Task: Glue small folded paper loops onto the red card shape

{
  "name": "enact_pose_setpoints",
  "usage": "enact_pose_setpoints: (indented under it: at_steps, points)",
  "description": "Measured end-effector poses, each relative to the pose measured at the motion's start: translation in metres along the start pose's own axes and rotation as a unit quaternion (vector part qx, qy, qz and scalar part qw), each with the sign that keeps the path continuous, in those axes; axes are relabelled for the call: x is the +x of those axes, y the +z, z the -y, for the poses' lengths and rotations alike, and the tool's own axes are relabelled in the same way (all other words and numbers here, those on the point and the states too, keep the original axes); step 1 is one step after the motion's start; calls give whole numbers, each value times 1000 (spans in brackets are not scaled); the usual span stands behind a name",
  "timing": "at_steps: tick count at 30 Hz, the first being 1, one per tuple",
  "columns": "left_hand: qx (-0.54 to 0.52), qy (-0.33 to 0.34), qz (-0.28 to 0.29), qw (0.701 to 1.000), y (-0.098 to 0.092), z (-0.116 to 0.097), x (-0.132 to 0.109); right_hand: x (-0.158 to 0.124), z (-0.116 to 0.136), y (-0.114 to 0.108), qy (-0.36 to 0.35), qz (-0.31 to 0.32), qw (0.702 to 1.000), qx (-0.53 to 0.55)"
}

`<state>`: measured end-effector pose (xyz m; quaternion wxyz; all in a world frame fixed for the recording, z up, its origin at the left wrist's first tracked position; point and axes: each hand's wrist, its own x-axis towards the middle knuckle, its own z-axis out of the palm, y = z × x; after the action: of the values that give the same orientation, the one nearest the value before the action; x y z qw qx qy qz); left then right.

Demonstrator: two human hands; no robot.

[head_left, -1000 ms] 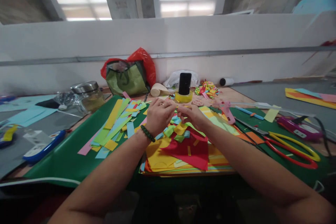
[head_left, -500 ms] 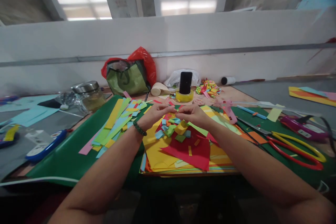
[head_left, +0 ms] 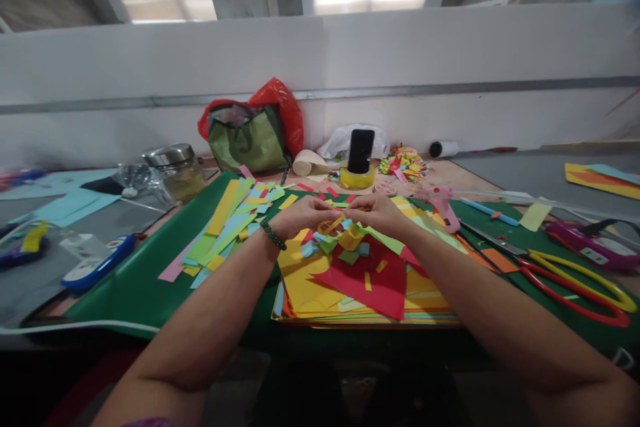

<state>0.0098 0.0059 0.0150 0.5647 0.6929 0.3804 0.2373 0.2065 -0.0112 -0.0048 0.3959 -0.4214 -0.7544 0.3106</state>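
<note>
My left hand and my right hand face each other over the paper pile, fingertips pinched. Between them a narrow yellow paper strip is held, its left part bent into a loop. Just beneath lie several small folded paper pieces, among them a yellow curl and a green one. These rest on a red paper sheet, which lies on a stack of yellow paper. A dark beaded bracelet circles my left wrist.
Cut paper strips are heaped on the green mat at left. Large scissors and a pink glue gun lie at right. Behind stand a glass jar, a green bag and a phone on yellow tape.
The view has tilted down and turned slightly left. My fingertips have drawn a little apart, and the looped yellow strip now shows between them.
</note>
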Motion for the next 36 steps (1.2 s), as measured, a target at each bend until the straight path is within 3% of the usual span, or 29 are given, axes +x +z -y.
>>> enact_pose_setpoints:
  at_steps: [4,13,16,20,24,27,30,34,36]
  points:
    - [49,28,-30,998,2,4,3,-1,4,2,-9,-5,1000,-16]
    - [2,54,5,999,2,8,4,0,2,-8,64,20,997,48]
    - [13,75,9,997,1,9,4,6,1,-11,70,-35,995,59]
    - [21,73,10,997,-2,6,3,-1,21,-24,-10,-137,988,-69]
    - [36,77,1,996,0,0,1,-43,63,-63,-45,-102,964,-240]
    - [17,87,-12,996,2,-3,1,-84,76,-100,42,-56,925,-372]
    - [-17,80,-31,996,7,-4,2,-124,57,-128,180,-26,864,-469]
    - [-61,62,-55,995,16,-5,3,-164,12,-136,368,25,772,-518]
    - [-74,55,-70,993,19,-6,2,-174,-4,-135,396,21,755,-522]
